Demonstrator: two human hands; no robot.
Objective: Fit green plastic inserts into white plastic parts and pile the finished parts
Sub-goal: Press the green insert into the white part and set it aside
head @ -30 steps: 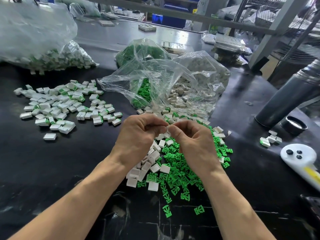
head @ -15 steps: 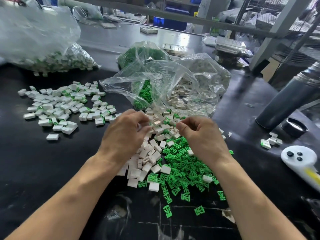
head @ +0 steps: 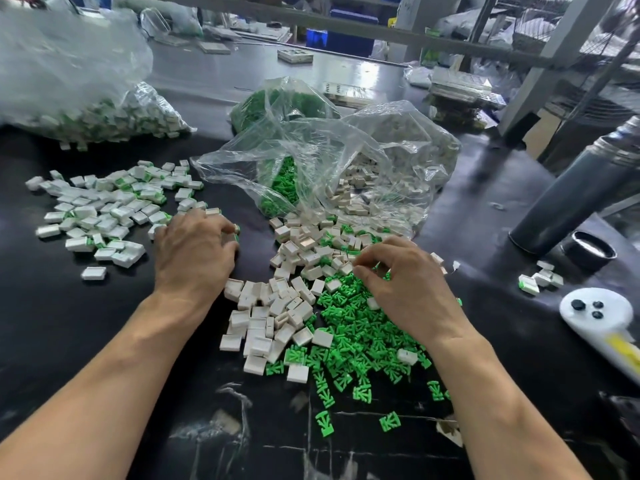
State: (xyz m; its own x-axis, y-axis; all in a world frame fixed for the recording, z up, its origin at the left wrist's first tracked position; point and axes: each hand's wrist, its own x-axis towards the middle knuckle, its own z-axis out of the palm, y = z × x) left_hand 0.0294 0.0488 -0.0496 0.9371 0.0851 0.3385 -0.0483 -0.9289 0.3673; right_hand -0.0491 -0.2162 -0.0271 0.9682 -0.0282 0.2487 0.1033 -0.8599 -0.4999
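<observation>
Our left hand (head: 194,251) rests curled at the near edge of the finished pile (head: 104,209), pinching what looks like a finished part (head: 237,229). Our right hand (head: 405,289), fingers loosely curled, hovers over the green inserts (head: 353,344) and holds nothing we can see. The white parts (head: 273,317) lie between our hands. These pieces look light, stiff and slippery, best pinched by their edges. The plastic bag (head: 329,161) crowds just beyond our fingers.

Left hand (head: 194,251) lies knuckles-up, fingers curled; right hand (head: 401,282) seemingly pinching.
</observation>
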